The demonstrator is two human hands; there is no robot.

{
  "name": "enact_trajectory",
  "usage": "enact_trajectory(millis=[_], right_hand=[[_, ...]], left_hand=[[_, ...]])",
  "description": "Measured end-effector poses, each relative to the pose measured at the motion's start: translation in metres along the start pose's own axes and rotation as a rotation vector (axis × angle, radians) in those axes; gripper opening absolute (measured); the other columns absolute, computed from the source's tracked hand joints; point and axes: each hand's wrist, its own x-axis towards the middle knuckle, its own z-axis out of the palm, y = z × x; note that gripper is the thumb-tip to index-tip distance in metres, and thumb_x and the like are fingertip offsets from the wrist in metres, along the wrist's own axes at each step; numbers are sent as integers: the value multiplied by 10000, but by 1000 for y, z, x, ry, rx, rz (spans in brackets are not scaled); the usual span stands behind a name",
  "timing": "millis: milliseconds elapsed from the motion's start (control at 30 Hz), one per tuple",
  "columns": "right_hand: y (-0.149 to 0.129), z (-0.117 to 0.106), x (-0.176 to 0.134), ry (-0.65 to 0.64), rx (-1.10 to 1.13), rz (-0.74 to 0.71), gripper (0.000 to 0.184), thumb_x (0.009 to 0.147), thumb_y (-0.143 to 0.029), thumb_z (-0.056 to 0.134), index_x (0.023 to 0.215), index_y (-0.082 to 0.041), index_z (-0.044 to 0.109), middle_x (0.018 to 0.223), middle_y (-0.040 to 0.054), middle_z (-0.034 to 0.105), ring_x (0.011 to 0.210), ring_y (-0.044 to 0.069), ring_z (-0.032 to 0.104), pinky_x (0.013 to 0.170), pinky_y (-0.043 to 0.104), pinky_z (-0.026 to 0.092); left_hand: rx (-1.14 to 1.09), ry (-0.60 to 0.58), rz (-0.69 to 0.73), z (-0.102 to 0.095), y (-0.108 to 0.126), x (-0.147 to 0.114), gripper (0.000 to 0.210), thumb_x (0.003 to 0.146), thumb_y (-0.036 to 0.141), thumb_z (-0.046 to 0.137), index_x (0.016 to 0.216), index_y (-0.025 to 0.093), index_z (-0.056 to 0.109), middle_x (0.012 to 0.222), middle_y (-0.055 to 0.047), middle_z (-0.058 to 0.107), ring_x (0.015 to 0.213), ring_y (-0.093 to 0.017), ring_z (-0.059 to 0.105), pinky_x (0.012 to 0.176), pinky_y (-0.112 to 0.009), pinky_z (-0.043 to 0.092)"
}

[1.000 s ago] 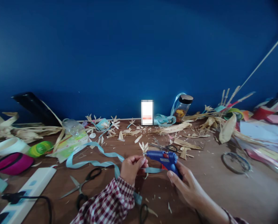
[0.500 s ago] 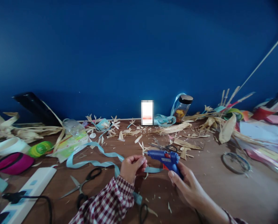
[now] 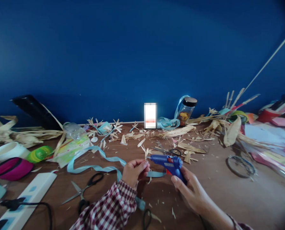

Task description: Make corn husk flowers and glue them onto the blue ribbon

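My right hand (image 3: 189,185) is wrapped round the grip of a blue hot glue gun (image 3: 166,160), its nozzle aimed left. Between the thumb and fingers of my left hand (image 3: 135,172) is a small pale husk flower (image 3: 146,150), its petals showing just above the fingertips. The nozzle tip is at the flower's base; whether they touch I cannot tell. A light blue ribbon (image 3: 96,167) snakes across the table and passes behind my left hand. Open scissors (image 3: 81,191) with black handles lie left of my left forearm.
At the left are a white power strip (image 3: 28,201) with a black plug, and a magenta band (image 3: 11,168). Dried husk pieces (image 3: 181,131) litter the back of the table (image 3: 219,198) before a blue wall. A lidded jar (image 3: 187,111) leans there. A wire ring (image 3: 241,166) lies at right.
Both hands, the glue gun and the flower hold nearly the same position. The whole view has shifted slightly.
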Motion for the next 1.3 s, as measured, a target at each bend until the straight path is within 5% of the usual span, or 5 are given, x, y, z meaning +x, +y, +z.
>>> enact_trajectory(millis=[1300], right_hand=[[2,2,-1,-13,25,47,464,788,-492,580,1108,-155,585,690,30,615,659,178,565,593,264,480]], left_hand=[[-15,4,33,2,0,-2,293,499,278,843,649,108,657,598,-40,675,492,-72,588,456,-140,484]])
